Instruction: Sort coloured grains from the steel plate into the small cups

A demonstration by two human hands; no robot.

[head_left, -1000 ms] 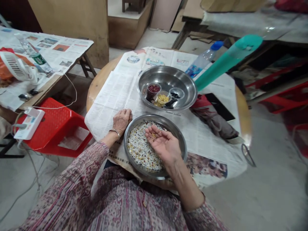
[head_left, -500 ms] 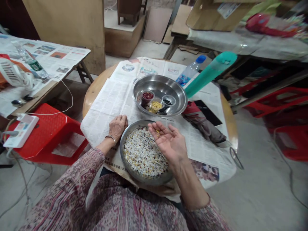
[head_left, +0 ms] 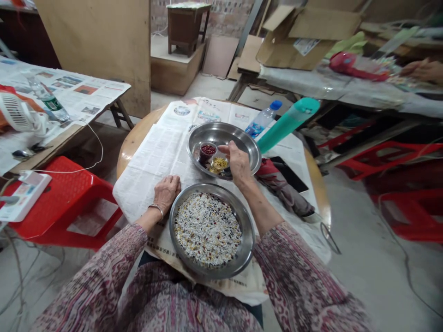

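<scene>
A steel bowl (head_left: pixel 249 230) before me contains mixed white, black, yellow and red grains and beans. To its left, my left hand (head_left: pixel 166 191) rests on the newspaper, fingers curled in, a bracelet at the wrist; I see nothing held. My right hand (head_left: pixel 240 163) is over a second steel bowl (head_left: pixel 194 136) farther away, palm turned left, with the visible fingers stretched leftward; the others are hidden. Below its fingertips stands a clear cup of yellow beans (head_left: pixel 219 164). A cup of red beans (head_left: pixel 208 150) is beside it. My right hand mostly covers the cup of black beans.
Behind the far bowl are a blue-capped bottle (head_left: pixel 265 119) and a green cylinder (head_left: pixel 290 122). A folded umbrella (head_left: pixel 285 188) and a dark tablet (head_left: pixel 289 173) lie at right. A red stool (head_left: pixel 65 203) bears a power strip (head_left: pixel 26 196). Another person's hands (head_left: pixel 424 71) show far right.
My right hand has moved from above the near bowl, palm up with yellow beans, to over the yellow-bean cup, and has turned over sideways. My left hand stays beside the near bowl.
</scene>
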